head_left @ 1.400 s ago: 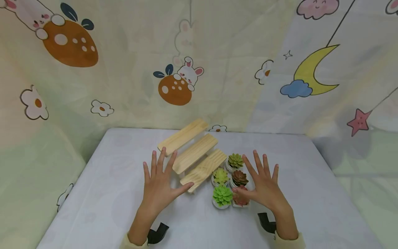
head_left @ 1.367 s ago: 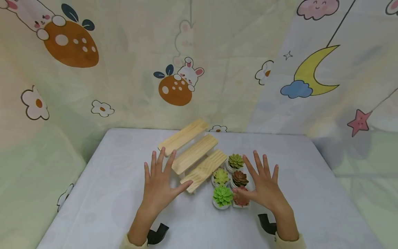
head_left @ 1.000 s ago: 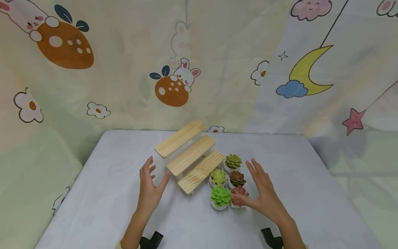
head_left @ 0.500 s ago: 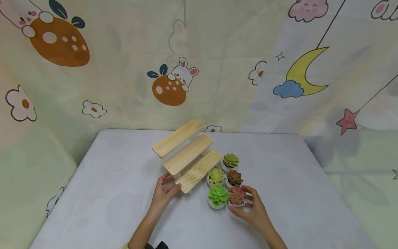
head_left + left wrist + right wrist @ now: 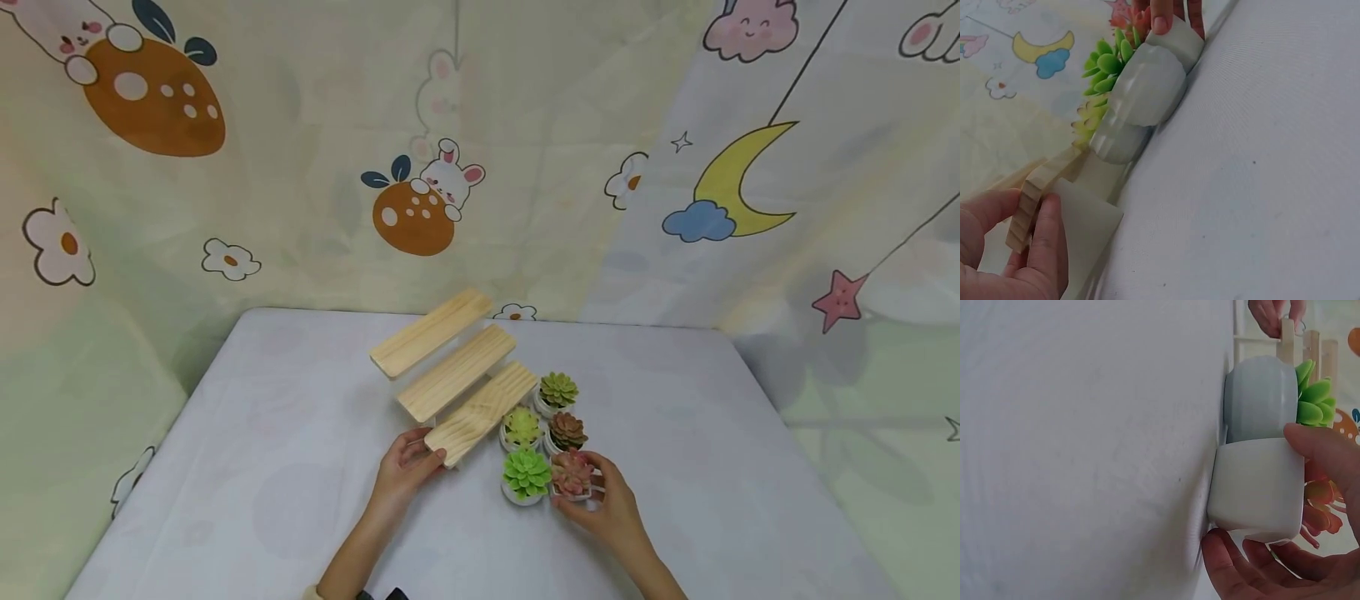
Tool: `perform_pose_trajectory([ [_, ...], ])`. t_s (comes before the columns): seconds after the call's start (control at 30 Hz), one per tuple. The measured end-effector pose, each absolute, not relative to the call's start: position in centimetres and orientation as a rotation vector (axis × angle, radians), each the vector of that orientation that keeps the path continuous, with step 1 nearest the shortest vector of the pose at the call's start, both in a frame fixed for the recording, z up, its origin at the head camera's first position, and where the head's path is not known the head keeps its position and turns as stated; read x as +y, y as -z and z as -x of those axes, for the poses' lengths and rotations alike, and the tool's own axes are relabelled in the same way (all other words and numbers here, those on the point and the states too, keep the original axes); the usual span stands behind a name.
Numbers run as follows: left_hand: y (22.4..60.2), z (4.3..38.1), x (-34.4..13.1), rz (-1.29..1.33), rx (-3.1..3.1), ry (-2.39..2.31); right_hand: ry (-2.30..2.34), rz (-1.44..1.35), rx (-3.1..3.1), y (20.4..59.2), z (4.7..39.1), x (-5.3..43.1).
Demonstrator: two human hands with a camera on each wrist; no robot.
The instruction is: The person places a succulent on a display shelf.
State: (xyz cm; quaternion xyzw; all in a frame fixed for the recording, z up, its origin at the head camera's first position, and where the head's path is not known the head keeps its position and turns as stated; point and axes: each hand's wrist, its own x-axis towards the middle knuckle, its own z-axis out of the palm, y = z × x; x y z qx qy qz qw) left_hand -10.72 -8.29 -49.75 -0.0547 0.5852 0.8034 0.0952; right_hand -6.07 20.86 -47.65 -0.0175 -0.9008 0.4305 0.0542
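A stepped wooden stand with three pale boards is on the table at centre; its lowest board (image 5: 480, 412) is nearest. My left hand (image 5: 402, 473) pinches the left end of that board, thumb on top and fingers beneath, as the left wrist view shows at the board's end (image 5: 1022, 215). To the right are several potted succulents. My right hand (image 5: 611, 504) grips the front right one, a pink succulent (image 5: 572, 473) in a squarish white pot (image 5: 1257, 487), thumb and fingers on either side. Beside it stands a bright green succulent (image 5: 527, 473) in a rounded white pot.
Behind these are a yellow-green succulent (image 5: 521, 425), a brown one (image 5: 567, 431) and a dark green one (image 5: 558, 390), close to the stand. The upper boards (image 5: 431, 333) rise toward the back. A printed cloth (image 5: 540, 167) hangs behind the white table (image 5: 285, 433).
Both hands were spread open over the table; the left has come down to pinch the lowest board, the right to grip the pink succulent's pot. The stand and pots keep their places.
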Motion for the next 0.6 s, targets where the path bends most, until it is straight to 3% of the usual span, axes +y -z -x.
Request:
perform_pose_trajectory([
  [0.3, 49.8, 10.7, -8.3, 0.189, 1.694, -2.386, -1.348, 0.189, -2.720, 47.1, 5.7, 21.0],
  [0.6, 49.6, 10.6, -8.3, 0.170, 1.680, -2.408, -1.329, 0.080, -2.650, 45.2, 5.2, 21.2],
])
